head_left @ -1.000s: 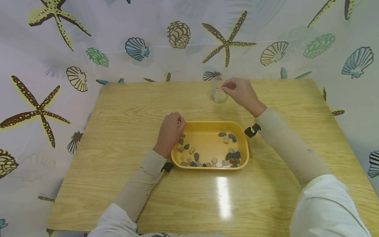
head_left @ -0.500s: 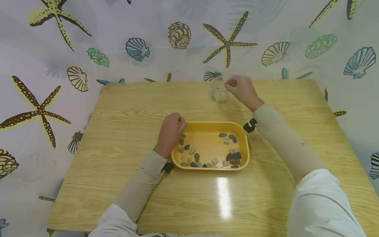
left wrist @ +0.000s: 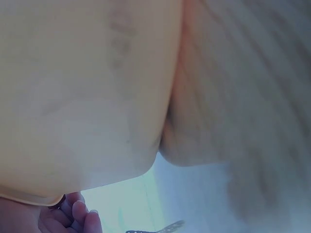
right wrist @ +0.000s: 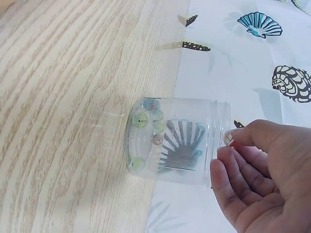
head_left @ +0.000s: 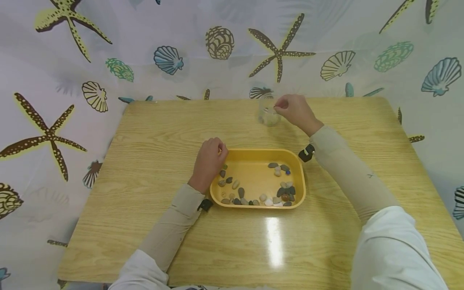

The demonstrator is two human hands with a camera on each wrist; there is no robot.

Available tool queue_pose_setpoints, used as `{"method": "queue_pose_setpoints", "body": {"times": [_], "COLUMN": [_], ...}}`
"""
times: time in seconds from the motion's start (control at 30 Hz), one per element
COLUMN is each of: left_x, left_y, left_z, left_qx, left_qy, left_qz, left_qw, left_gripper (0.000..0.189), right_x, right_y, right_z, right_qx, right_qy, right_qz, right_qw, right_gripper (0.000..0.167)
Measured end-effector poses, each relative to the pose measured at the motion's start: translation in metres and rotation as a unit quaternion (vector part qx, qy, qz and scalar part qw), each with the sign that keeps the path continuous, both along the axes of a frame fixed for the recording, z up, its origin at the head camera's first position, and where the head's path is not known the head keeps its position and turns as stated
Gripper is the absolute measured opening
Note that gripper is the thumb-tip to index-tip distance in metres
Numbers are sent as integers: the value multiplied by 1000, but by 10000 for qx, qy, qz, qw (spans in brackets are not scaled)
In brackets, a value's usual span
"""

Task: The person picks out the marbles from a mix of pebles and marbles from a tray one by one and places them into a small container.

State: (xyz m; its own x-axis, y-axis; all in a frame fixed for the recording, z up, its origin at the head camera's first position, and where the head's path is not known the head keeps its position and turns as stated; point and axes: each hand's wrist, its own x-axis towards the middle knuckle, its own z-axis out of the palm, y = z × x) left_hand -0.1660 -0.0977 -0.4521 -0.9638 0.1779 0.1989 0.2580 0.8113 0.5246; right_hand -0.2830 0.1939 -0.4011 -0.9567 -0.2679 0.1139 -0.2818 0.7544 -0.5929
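Observation:
At the far left corner of a yellow plastic basin (head_left: 259,155), my left hand (head_left: 208,163) holds the rim. The left wrist view has its curled fingers (left wrist: 86,216) by the rim, beneath the basin's pale outer wall. My right hand (head_left: 297,114) is at the mouth of a clear plastic jar (head_left: 269,117) behind the basin. Between its thumb and forefinger it pinches a small clear glass marble (right wrist: 228,138), best seen in the right wrist view. Several marbles (right wrist: 140,120) lie on the jar's bottom.
Grey, white and brown pebbles (head_left: 241,192) lie along the basin's sides, with a blue marble (head_left: 288,172) and a reddish-brown round piece (head_left: 285,197) among them. The wooden table (head_left: 152,133) ends at a shell-patterned curtain (head_left: 195,76).
My right hand has risen slightly and shifted right at the jar's mouth, then dipped a little. The left hand keeps its place on the basin.

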Motion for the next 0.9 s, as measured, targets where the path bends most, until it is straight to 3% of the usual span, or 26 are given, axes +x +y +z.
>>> {"method": "queue_pose_setpoints", "body": {"times": [0.5,0.9], "left_x": [1,2], "left_y": [0,0], "left_z": [1,1], "left_qx": [-29,110], "left_qy": [4,89], "left_qz": [15,-20], "left_qw": [10000,9999], "left_gripper": [27,26], "right_x": [2,8], "right_y": [-1,-2], "right_z": [-1,6], "right_qx": [-37,-142], "right_qy": [-118,190], "right_qz": [-25,33], "right_qw": [9999,9997], "right_gripper": [20,21]}}
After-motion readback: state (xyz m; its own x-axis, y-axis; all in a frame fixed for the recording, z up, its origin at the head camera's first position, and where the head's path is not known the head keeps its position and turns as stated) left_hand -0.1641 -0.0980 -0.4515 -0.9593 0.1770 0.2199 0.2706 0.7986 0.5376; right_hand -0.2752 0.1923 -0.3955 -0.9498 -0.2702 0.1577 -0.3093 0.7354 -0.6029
